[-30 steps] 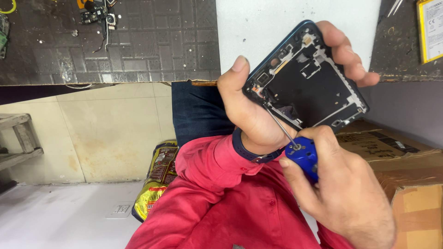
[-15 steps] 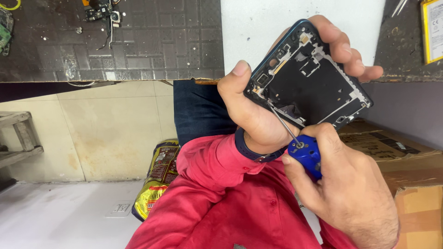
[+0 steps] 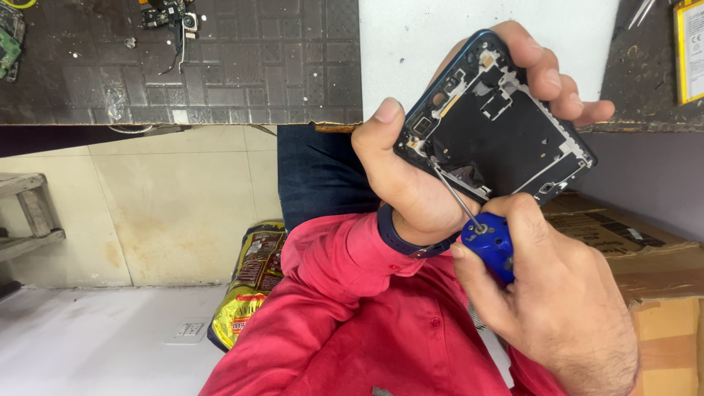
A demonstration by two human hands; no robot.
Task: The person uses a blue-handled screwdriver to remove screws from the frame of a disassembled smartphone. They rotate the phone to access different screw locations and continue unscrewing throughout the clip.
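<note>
right hand point(image 3: 557, 308) is running off the bottom edge, covering most of the blue screwdriver handle point(image 3: 490, 246) | screwdriver tip is too small to place among phone frame point(image 3: 499, 128) parts | yellow battery point(image 3: 689, 48) is being cut by right edge

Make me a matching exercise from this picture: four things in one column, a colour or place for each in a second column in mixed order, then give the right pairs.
Things:
1. screwdriver handle
2. opened phone
3. sleeve
4. snack bag

Colour or place:
A. red, on the arm that leads to the left hand
B. yellow and dark, low on the floor beside the person
C. blue, gripped in the right hand
D. dark frame with its insides bare, held up in the left hand

Pairs: 1-C, 2-D, 3-A, 4-B
</note>
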